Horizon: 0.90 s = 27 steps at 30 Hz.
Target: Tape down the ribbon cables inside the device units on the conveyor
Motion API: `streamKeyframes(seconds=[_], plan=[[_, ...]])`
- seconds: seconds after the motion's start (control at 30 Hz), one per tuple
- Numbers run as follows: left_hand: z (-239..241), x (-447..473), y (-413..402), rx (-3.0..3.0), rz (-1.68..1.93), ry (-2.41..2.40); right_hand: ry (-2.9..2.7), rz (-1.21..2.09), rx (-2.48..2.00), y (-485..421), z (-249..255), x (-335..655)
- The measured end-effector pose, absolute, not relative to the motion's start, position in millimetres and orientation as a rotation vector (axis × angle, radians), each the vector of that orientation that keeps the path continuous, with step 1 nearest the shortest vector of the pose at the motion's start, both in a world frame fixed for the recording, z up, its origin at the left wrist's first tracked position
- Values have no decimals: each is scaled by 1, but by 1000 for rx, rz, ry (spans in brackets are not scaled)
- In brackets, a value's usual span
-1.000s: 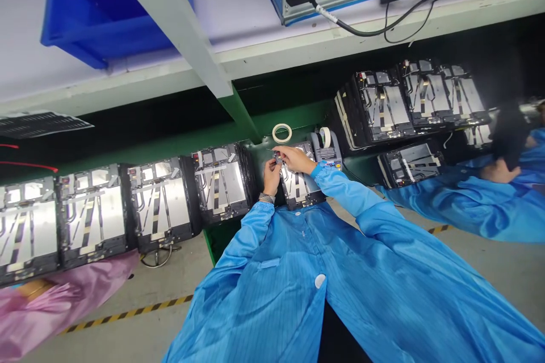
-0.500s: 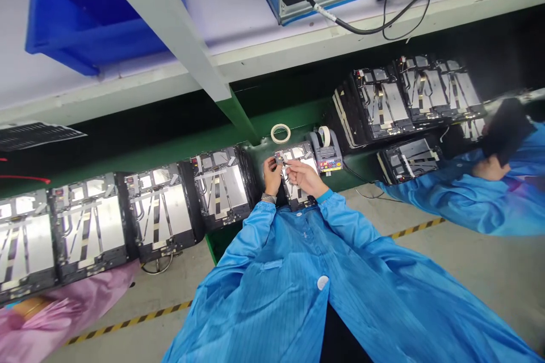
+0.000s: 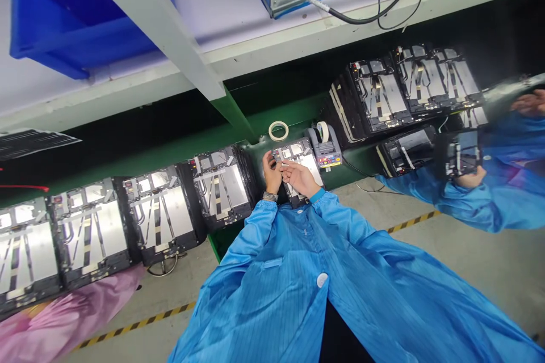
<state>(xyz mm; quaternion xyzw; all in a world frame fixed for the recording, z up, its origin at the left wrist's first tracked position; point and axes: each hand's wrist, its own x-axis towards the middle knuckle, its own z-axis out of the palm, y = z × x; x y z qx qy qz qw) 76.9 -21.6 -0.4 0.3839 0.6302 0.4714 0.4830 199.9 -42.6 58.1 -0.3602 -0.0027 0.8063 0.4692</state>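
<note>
Both hands are at the open-backed unit [image 3: 303, 165] on the green bench [image 3: 360, 161], straight ahead at its near edge.
- Left hand [image 3: 271, 173]: on the unit's left edge, fingers curled in and touching it. Can't tell if I'm clamping anything.
- Right hand [image 3: 300, 177]: over the unit's near half, fingertips drawn narrow and pointing left, meeting the left hand's fingers at the top-left corner. Anything pinched there is too small to make out.
- Unit lies flat, silver plate and ribbon cables facing up.

Around it:
- Tape roll [image 3: 278, 131] lies flat just beyond the unit, on the far side.
- Tape dispenser [image 3: 326, 146] sits just right of the unit, with a white roll on top.
- Row of same units [image 3: 159, 210] runs off to the left along the bench edge, the nearest one just beside my left hand.
- More units [image 3: 378, 99] are stacked on the far right.
- Co-worker's hand [image 3: 469, 180] in a blue sleeve on the right grips another unit [image 3: 460, 154], well apart from mine.
- Blue bin [image 3: 63, 22] is on the shelf overhead, to the left.
</note>
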Motion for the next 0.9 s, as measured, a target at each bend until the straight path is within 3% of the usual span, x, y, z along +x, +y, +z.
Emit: streamKeyframes(seconds=[0.9], plan=[[14,68,-19,1318,993,1557,123,2022,-892,-32,63,202]])
